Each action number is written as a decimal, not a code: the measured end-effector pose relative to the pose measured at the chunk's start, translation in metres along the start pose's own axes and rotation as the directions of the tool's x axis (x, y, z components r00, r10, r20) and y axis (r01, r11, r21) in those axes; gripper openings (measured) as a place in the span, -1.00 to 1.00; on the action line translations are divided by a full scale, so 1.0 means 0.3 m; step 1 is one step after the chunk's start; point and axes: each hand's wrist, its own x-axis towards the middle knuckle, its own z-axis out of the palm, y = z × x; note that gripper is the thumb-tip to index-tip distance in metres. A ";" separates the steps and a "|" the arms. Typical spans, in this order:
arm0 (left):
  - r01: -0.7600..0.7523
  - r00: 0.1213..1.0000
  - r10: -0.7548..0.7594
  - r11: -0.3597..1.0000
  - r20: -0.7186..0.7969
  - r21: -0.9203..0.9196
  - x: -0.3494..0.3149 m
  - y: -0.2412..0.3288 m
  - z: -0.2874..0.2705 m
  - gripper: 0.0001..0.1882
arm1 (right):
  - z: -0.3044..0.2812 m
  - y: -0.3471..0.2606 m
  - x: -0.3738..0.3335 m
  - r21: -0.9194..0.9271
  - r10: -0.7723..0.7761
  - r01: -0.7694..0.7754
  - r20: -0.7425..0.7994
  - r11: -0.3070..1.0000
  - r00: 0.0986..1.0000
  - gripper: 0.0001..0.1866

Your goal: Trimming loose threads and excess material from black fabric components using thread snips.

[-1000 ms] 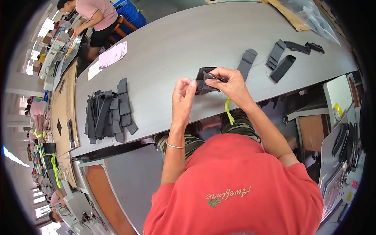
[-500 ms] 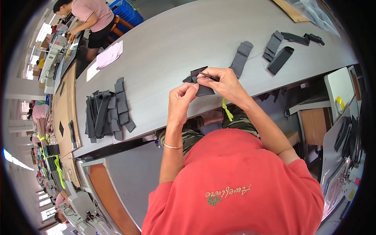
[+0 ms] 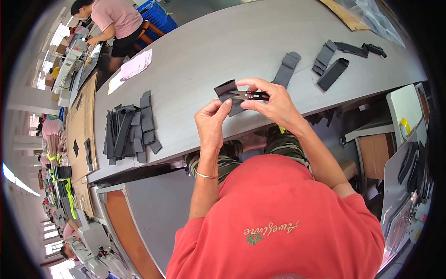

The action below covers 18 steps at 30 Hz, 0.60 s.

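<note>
The left hand (image 3: 210, 122) pinches a dark folded fabric piece (image 3: 226, 88) between thumb and fingers, holding it just above the near part of the grey surface (image 3: 200, 56). The right hand (image 3: 278, 103) grips black-handled snips (image 3: 258, 96) between thumb and fingers, their blades pointing left at the fabric; whether the tips touch it cannot be told. Just beyond the right hand lies a single dark strip (image 3: 287, 69). Farther right rests a loose group of dark strips (image 3: 333, 74), one of them bent. Well to the left of the hands, near the surface's near edge, sits a heap of dark strips (image 3: 124, 130), overlapping one another. Beyond the heap lie pale pink sheets (image 3: 137, 65), and brown cardboard (image 3: 84, 123) lines the left end. Past the far left side, a co-worker (image 3: 120, 21) leans forward near a blue crate (image 3: 157, 16).
</note>
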 end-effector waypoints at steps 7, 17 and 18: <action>-0.177 0.980 0.183 0.981 -0.075 0.074 -0.010 0.018 0.007 -0.76 | -0.029 0.014 -0.051 -0.251 -0.202 0.198 0.010 0.948 0.979 -0.83; -0.299 0.947 0.314 0.938 -0.063 0.177 -0.020 0.021 0.004 -0.72 | 0.000 0.018 -0.042 -0.314 -0.297 0.295 0.045 0.902 0.954 -0.86; -0.301 0.947 0.315 0.938 -0.063 0.171 -0.020 0.020 -0.002 -0.73 | -0.006 0.022 -0.042 -0.278 -0.229 0.223 0.010 0.934 0.973 -0.86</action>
